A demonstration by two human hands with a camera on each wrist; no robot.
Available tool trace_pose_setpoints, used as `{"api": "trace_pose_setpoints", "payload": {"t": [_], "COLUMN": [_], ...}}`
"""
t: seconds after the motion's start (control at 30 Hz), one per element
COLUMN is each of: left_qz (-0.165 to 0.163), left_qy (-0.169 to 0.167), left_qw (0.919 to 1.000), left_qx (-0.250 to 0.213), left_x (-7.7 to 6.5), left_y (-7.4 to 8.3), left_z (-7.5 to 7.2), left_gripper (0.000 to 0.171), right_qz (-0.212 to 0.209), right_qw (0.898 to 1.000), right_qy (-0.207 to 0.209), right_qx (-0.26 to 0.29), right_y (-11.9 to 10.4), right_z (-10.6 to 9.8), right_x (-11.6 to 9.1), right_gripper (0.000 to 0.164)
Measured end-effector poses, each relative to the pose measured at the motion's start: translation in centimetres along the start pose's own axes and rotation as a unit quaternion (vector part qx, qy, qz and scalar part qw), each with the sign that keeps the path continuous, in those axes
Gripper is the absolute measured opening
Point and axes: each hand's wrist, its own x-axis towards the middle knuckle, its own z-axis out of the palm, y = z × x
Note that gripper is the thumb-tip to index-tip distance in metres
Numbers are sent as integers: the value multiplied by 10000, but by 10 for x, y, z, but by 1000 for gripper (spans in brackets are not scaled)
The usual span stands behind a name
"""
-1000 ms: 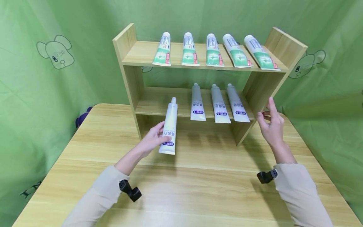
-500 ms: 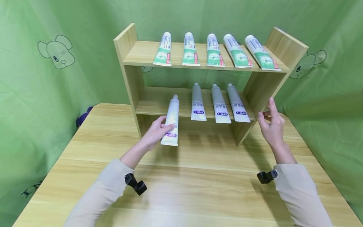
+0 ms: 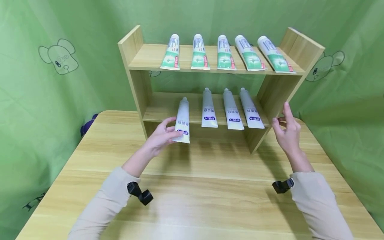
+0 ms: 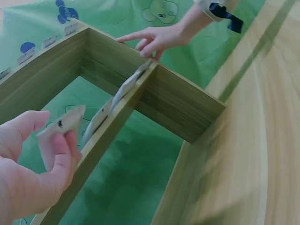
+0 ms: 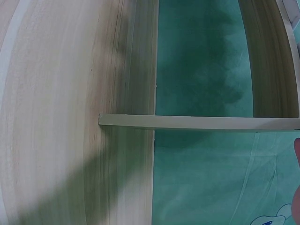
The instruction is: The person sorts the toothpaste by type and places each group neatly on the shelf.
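My left hand [image 3: 160, 138] grips a white toothpaste tube [image 3: 183, 113] near its flat end, thumb on top. The tube's cap end points back over the lower shelf [image 3: 162, 105], left of several like white tubes [image 3: 209, 108]. In the left wrist view, the held tube's flat end [image 4: 70, 121] shows between thumb and fingers, close by the shelf's front edge. My right hand [image 3: 288, 133] touches the right side panel [image 3: 280, 88] of the wooden rack, index finger and thumb extended. Only a sliver of that hand [image 5: 297, 201] enters the right wrist view.
On the upper shelf [image 3: 186, 50] lie several green-and-white toothpaste tubes [image 3: 199, 53], flat ends forward. The rack stands at the back of a wooden table [image 3: 210, 193]. A green curtain [image 3: 90, 20] with bear drawings hangs behind; a purple object [image 3: 87, 126] peeks out beyond the table's left edge.
My left hand has moved the white toothpaste tube back toward the lower shelf, so its cap end lies farther in over it. The right hand stays at the side panel.
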Motion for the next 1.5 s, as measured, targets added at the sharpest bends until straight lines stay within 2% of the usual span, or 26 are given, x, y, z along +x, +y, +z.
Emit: {"api": "trace_pose_setpoints", "payload": {"t": [0.1, 0.2, 0.37, 0.63, 0.77, 0.97, 1.2, 1.5], "left_qz": [8, 66, 311, 730, 861, 1093, 1165, 1225], "left_qy": [-165, -266, -332, -266, -11, 424, 608, 939], "left_qw": [9998, 9996, 9986, 9932, 9896, 9801, 9797, 9747], "left_qx": [-150, -113, 255, 867, 1149, 1602, 1517, 1618], "left_x": [-1, -3, -4, 1, 6, 9, 15, 21], "left_y": [2, 1, -4, -13, -15, -15, -16, -16], "left_z": [-1, -2, -6, -11, -11, -7, -3, 2], "left_gripper": [80, 86, 89, 80, 74, 67, 64, 60], "right_qz": [12, 26, 34, 11, 2, 79, 61, 100], "right_qw": [10000, 10000, 10000, 10000, 10000, 9999, 10000, 9999], "right_qy": [16, 7, -10, -12, -11, -54, -54, -64], "right_qx": [4, 27, 45, 26, 23, 41, 32, 53], "right_y": [0, 1, 2, 1, 1, 2, 2, 1], "right_z": [0, 0, 1, 0, 0, 0, 0, 0], "right_x": [0, 0, 0, 0, 0, -1, -1, -1], "right_gripper": [62, 61, 58, 61, 61, 59, 62, 60]}}
